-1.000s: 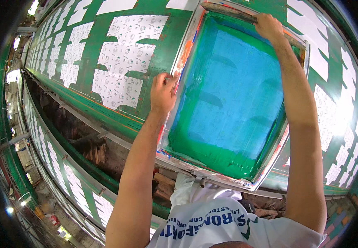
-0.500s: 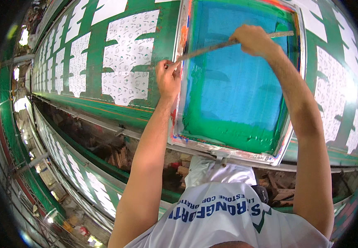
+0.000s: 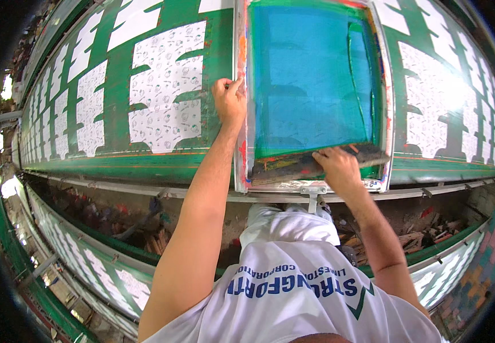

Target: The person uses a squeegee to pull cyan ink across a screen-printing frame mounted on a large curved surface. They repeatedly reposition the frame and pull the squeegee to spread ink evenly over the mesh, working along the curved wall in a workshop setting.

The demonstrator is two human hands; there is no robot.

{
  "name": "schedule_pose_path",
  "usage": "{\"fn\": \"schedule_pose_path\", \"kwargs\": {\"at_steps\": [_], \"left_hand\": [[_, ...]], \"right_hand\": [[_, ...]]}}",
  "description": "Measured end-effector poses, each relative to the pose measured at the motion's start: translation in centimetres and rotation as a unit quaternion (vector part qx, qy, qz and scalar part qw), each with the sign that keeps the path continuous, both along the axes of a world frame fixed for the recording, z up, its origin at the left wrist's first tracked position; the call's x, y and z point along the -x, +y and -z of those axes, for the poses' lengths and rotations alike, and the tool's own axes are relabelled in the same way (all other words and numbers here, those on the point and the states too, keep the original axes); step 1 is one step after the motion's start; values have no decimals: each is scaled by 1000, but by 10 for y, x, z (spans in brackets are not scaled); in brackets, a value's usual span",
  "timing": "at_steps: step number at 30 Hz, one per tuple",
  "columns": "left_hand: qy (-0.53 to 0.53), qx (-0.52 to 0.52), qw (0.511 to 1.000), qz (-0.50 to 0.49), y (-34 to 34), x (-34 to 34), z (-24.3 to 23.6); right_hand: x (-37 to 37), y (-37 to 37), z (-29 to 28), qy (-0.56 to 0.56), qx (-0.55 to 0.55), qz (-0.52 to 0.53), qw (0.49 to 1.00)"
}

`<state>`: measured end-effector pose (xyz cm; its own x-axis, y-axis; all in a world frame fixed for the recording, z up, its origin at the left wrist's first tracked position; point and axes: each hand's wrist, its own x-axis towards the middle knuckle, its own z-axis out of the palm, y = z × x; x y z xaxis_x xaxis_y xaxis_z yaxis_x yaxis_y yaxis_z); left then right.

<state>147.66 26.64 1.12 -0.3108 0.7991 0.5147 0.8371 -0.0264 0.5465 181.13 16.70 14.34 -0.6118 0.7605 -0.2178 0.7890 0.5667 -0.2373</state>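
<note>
A screen-printing frame (image 3: 389,114) lies on the green table, its blue mesh (image 3: 307,86) bordered with green ink. My left hand (image 3: 230,100) has its fingers closed at the frame's left edge, gripping it. My right hand (image 3: 339,168) is closed on a long squeegee (image 3: 370,155) with a dark, ink-stained wooden body, which lies slightly tilted across the near end of the mesh. A ridge of green ink runs along the right side of the mesh.
White pattern pieces, some with small printed motifs (image 3: 164,86), cover the green table (image 3: 219,34) either side. A metal rail (image 3: 410,191) with a clamp (image 3: 313,199) runs along the near edge. Below is a gap holding scrap wood (image 3: 158,240), and another table (image 3: 78,246).
My right hand has pulled the squeegee from the far end of the screen down to the near end. My left hand stays at the left edge. The view has shifted and levelled.
</note>
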Motion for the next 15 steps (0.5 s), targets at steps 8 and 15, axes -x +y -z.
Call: {"fn": "schedule_pose_path", "kwargs": {"at_steps": [8, 15], "left_hand": [[-20, 15, 1000, 8, 2, -3, 2], [-40, 23, 999, 27, 6, -1, -3]], "right_hand": [[-4, -15, -14, 42, -12, 32, 999], [2, 32, -9, 16, -7, 26, 1000]]}}
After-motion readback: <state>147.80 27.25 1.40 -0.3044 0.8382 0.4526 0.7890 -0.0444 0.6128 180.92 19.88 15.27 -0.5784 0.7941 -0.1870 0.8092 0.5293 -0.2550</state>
